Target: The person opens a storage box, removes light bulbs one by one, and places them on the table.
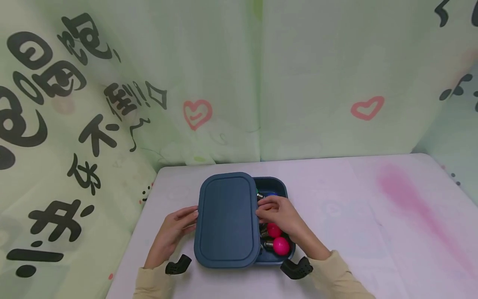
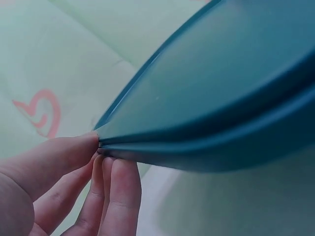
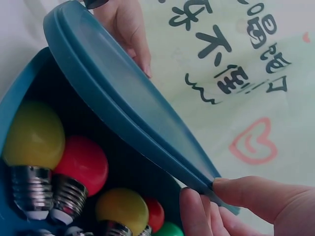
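Note:
A dark blue rectangular lid (image 1: pixel 227 220) lies over the left part of a matching blue box (image 1: pixel 274 261), leaving the box's right side uncovered. Thumb above and fingers below, my left hand (image 2: pixel 74 177) pinches the lid's left edge. My right hand (image 3: pixel 246 206) pinches the opposite edge between thumb and fingers, above the box. The right wrist view shows the lid tilted and apart from part of the box rim. Inside are several coloured bulbs with metal screw bases, among them a yellow bulb (image 3: pixel 34 135), a red bulb (image 3: pixel 83 164) and a green bulb (image 3: pixel 170 229). The lid hides the others.
The box stands on a white cloth-covered table (image 1: pixel 336 232) with a pink streak at the right. Behind and to the left hangs a pale green curtain (image 1: pixel 298 74) printed with black characters and hearts. Black wrist-worn pieces, such as the right one (image 1: pixel 296 269), sit near both sleeves.

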A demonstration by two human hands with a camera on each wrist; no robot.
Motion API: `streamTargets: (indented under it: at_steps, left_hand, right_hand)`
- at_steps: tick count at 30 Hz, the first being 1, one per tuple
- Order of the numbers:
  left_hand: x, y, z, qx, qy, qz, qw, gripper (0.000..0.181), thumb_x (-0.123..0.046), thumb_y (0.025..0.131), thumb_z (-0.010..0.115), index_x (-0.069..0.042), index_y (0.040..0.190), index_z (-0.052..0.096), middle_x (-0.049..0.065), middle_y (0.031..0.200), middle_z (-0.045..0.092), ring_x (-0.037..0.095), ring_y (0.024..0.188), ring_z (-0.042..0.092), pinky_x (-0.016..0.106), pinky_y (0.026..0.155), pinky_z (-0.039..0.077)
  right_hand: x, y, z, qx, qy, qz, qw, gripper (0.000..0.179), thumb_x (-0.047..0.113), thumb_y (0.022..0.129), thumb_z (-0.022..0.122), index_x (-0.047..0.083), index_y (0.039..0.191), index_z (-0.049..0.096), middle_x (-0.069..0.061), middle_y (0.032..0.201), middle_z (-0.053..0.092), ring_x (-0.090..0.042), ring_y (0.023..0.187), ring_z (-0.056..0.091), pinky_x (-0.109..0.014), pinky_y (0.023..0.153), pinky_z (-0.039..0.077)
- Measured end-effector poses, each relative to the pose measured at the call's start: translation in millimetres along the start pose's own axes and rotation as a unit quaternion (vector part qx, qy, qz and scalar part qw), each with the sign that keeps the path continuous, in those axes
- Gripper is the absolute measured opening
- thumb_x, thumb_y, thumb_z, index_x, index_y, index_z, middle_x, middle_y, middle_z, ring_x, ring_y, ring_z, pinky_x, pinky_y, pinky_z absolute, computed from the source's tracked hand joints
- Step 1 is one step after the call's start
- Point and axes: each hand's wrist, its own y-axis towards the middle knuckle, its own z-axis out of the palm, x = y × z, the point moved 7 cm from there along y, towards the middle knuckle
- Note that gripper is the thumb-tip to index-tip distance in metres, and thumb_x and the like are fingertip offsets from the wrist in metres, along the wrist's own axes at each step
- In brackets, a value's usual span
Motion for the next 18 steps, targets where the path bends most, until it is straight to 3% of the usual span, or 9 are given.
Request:
streamTargets:
  at_steps: [18]
  left_hand:
    - [-2.2, -1.3, -34.0, -0.008, 0.029, 0.0, 0.9996, 0.054, -0.023, 0.092, 0.072, 0.001, 0.138, 0.055, 0.001, 0.115, 0.071, 0.008, 0.098, 0.069, 0.025, 0.087, 0.056]
  right_hand:
    - [6.2, 13.1, 33.5, 0.003, -0.012, -0.004, 0.9999, 0.031, 0.008, 0.091, 0.07, -0.008, 0.116, 0.06, -0.018, 0.102, 0.07, -0.025, 0.082, 0.073, -0.041, 0.079, 0.06]
